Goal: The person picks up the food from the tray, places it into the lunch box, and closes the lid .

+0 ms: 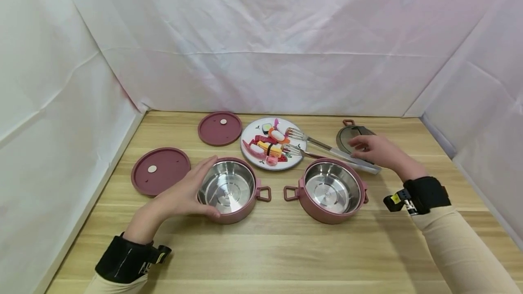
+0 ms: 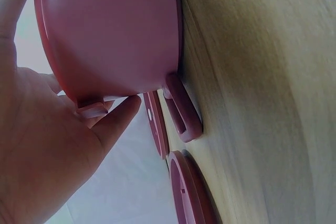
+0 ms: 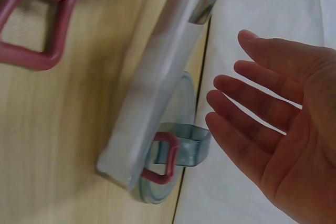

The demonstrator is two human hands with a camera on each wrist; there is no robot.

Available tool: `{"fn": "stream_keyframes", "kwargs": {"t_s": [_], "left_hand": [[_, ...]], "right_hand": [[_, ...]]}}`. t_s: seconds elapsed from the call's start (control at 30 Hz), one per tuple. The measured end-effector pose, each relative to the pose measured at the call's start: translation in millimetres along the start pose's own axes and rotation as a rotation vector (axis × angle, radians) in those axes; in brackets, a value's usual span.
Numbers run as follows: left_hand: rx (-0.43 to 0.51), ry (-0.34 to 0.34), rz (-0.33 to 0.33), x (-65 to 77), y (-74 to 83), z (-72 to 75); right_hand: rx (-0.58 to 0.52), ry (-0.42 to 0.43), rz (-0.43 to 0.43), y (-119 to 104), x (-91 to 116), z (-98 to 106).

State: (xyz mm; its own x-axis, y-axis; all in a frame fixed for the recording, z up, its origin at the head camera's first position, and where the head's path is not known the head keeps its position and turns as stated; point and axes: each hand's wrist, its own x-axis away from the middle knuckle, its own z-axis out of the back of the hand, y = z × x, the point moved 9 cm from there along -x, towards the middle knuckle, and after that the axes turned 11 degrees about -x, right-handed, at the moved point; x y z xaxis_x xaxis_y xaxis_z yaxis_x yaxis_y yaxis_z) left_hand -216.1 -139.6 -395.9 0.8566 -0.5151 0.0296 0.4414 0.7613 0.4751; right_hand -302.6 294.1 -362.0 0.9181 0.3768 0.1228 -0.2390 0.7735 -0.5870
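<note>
My left hand (image 1: pixel 185 192) holds the left pink pot (image 1: pixel 246 210), thumb at the near rim and fingers around the far left side. In the left wrist view this pot (image 2: pixel 110 30) stands close beside the palm, its loop handle (image 2: pixel 184 114) near the wood. My right hand (image 1: pixel 377 152), fingers relaxed and nothing in them, hovers over the handle end of fork-tipped tongs (image 1: pixel 339 152) and a translucent grey lid (image 1: pixel 344 136) with a pink loop. In the right wrist view the tongs' white handle (image 3: pixel 152 93) lies apart from the fingers.
A second pink pot (image 1: pixel 323 214) with a steel inside stands right of centre. Behind the pots a white plate (image 1: pixel 255 160) bears toy sushi, with the tongs' tips over it. Two maroon lids (image 1: pixel 163 178) lie at the left. White cloth (image 1: pixel 261 80) borders the table.
</note>
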Motion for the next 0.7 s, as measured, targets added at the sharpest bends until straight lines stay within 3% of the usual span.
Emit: {"fn": "stream_keyframes", "kwargs": {"t_s": [0.5,0.7], "left_hand": [[0.015,0.013,-0.016,1.1,3.0,-0.5],[0.011,0.022,-0.015,1.5,1.7,0.5]], "right_hand": [[0.008,-0.035,-0.015,20.9,-2.0,-24.0],[0.055,0.001,0.041,20.7,-5.8,-28.0]]}}
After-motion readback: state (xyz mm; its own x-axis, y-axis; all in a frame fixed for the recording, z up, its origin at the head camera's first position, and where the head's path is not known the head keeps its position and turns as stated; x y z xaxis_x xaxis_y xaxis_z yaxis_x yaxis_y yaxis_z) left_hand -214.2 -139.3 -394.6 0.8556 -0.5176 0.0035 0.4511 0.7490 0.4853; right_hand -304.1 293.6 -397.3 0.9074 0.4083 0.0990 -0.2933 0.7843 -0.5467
